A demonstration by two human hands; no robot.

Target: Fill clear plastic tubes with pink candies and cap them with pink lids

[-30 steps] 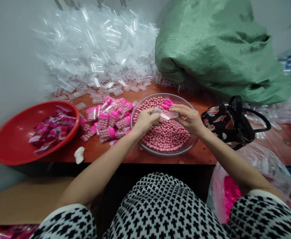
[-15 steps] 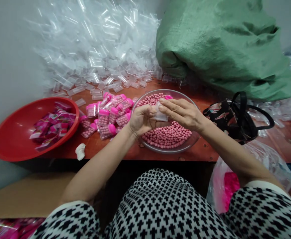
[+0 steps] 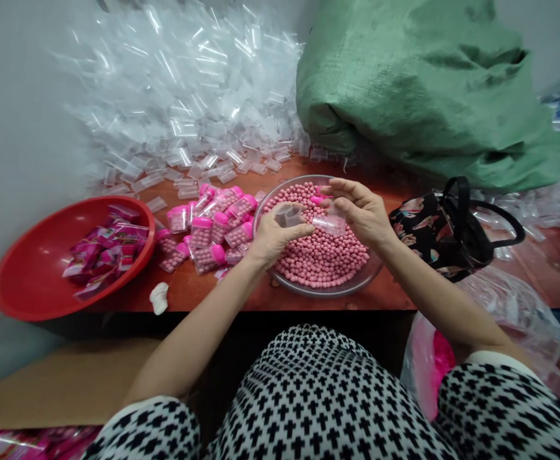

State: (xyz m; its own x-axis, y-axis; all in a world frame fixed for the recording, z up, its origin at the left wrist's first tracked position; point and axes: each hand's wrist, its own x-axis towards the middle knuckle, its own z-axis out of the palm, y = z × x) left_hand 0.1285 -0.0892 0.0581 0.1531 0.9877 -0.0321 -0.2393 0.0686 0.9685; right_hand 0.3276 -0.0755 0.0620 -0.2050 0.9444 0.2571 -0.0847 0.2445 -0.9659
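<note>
My left hand (image 3: 271, 241) is closed around a clear plastic container (image 3: 288, 216), held over the bowl's left side. Opposite it, my right hand (image 3: 367, 217) grips a second clear container (image 3: 330, 224), tipped sideways between thumb and fingers. Something bright pink, like a cap (image 3: 320, 199), shows by the right fingertips; I cannot tell if it is held or lies in the bowl. Beneath both hands is a clear bowl (image 3: 325, 293) of small pink beads (image 3: 321, 260). Filled containers with pink caps (image 3: 201, 231) are heaped left of the bowl.
A red basin (image 3: 25, 275) with pink packets (image 3: 105, 246) stands at the left. Clear empty containers (image 3: 184, 128) pile up behind. A green sack (image 3: 419, 96) fills the back right, with a black floral bag (image 3: 433, 233) before it. A plastic bag (image 3: 514, 313) hangs at the table's right edge.
My hands have moved apart. Earlier the right fingers lay flat against clear plastic at the left hand; now each hand holds a separate clear container.
</note>
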